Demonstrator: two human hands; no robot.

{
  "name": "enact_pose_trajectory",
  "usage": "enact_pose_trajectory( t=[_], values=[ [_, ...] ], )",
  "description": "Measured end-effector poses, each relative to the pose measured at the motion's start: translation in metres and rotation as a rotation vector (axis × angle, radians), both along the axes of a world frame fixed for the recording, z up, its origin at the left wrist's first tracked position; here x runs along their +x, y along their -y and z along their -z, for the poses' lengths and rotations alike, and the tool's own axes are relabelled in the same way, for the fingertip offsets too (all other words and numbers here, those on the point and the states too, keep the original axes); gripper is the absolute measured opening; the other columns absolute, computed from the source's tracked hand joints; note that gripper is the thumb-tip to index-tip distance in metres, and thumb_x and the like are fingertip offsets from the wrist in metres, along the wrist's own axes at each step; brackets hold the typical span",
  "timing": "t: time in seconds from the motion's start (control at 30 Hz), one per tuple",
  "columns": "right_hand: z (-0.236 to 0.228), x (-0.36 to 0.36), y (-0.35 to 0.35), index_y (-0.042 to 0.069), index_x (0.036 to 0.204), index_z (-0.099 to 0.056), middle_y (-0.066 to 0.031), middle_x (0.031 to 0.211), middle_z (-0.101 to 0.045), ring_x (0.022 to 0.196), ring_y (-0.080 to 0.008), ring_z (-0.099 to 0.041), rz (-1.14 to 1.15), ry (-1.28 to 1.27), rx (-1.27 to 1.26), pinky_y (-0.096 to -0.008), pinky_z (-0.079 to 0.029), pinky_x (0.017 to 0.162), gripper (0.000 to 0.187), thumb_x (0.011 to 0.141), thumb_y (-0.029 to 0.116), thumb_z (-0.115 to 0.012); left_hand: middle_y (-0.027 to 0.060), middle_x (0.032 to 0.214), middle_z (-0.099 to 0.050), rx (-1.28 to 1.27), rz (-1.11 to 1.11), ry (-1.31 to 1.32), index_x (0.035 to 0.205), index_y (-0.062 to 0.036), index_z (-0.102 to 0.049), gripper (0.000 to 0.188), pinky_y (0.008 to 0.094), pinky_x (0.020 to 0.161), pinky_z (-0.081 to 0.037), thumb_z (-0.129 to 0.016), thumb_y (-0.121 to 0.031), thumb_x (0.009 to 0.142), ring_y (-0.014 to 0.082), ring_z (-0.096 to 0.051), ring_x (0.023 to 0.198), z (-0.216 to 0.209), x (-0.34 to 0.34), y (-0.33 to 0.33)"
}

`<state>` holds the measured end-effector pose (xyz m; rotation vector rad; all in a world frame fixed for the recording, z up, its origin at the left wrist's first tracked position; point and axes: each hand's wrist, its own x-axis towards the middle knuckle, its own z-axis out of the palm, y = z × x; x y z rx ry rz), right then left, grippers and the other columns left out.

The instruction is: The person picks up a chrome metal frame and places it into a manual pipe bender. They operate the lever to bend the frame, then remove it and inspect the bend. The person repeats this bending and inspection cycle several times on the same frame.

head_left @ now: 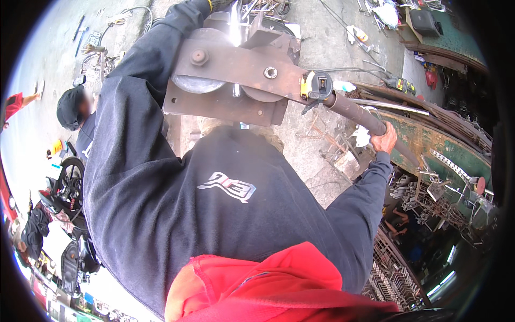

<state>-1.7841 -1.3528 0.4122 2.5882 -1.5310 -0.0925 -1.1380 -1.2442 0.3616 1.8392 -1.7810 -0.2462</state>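
Rusty steel rig [206,107] is standing at the far side, just left of centre, a heavy flat arm [241,68] spanning its top. A long pipe handle [357,115] is running off that arm to the right and toward the near side. Under the arm, a big left roller [198,83] and a right roller [263,95] are sitting either side of a shiny metal length [235,29], which is showing both beyond and on the near side of the arm. Looks like bending or feeding work; judging only.

Right hand [384,138] is wrapping round the pipe handle, well out from the rollers: good leverage. I'd be pushing smoothly from the shoulder, not jerking. Left hand [219,5] is wearing a dark glove with a yellow cuff, far edge, near the metal length; frame is cutting it off, so can't tell if it's gripping. Best to be steadying from well beyond the pinch, glove fabric clear of the rollers.

Yellow tape measure [316,86] seems to be resting where arm meets handle; could be sliding off under a swing, so worth parking elsewhere first.
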Motion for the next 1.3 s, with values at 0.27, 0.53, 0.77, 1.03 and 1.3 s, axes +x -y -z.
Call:
enact_pose_trajectory(
  t=[0.27,0.53,0.77,1.03,1.3],
  values=[
    [0.001,-0.004,-0.016,0.009,0.102,-0.064,-0.0139,0.106,-0.068,0.105,-0.0354,-0.061,0.018,0.0,-0.044,-0.0451,-0.046,0.096,0.042,0.067,0.029,-0.077,0.0229,0.095,-0.06,0.061,0.059,0.152,0.115,-0.0145,-0.061,0.024,0.0464,0.081,-0.048,-0.049,-0.022,0.096,0.0413,-0.061,0.093,0.01,0.006,0.01],
    [-0.013,-0.013,-0.067,0.008,0.101,-0.064,-0.0168,0.102,-0.068,0.103,-0.039,-0.062,0.103,-0.024,-0.022,-0.0479,-0.049,0.091,0.042,0.068,0.029,-0.074,0.0219,0.096,-0.06,0.014,0.132,0.057,0.113,-0.0112,-0.059,0.023,0.0458,0.082,-0.048,-0.049,-0.021,0.096,0.0399,-0.061,0.091,0.008,-0.002,0.024],
    [-0.005,-0.001,-0.069,0.008,0.102,-0.064,-0.0161,0.103,-0.068,0.104,-0.0378,-0.062,0.196,0.037,-0.093,-0.0467,-0.048,0.093,0.041,0.067,0.026,-0.075,0.0198,0.106,-0.064,-0.092,0.224,0.205,0.118,-0.0092,-0.06,0.027,0.0473,0.087,-0.049,-0.046,-0.014,0.095,0.0402,-0.061,0.101,0.021,0.012,0.031],
    [0.001,-0.004,-0.075,0.007,0.1,-0.064,-0.0157,0.103,-0.068,0.105,-0.0381,-0.061,0.236,0.063,-0.151,-0.0467,-0.047,0.094,0.039,0.066,0.025,-0.074,0.0017,0.086,-0.057,0.319,-0.055,-1.193,0.109,-0.0112,-0.063,0.029,0.0289,0.063,-0.047,-0.051,-0.035,0.1,0.0125,-0.051,0.068,0.009,0.04,0.024],
    [0.002,-0.001,-0.072,0.007,0.103,-0.063,-0.0168,0.107,-0.066,0.107,-0.0391,-0.06,0.261,0.046,-0.122,-0.047,-0.046,0.096,0.043,0.066,0.025,-0.074,0.005,0.094,-0.063,0.215,-0.418,-1.005,0.114,-0.0079,-0.063,0.041,0.0317,0.07,-0.051,-0.059,-0.042,0.093,0.0177,-0.061,0.079,0.048,0.128,-0.038]
  ],
)
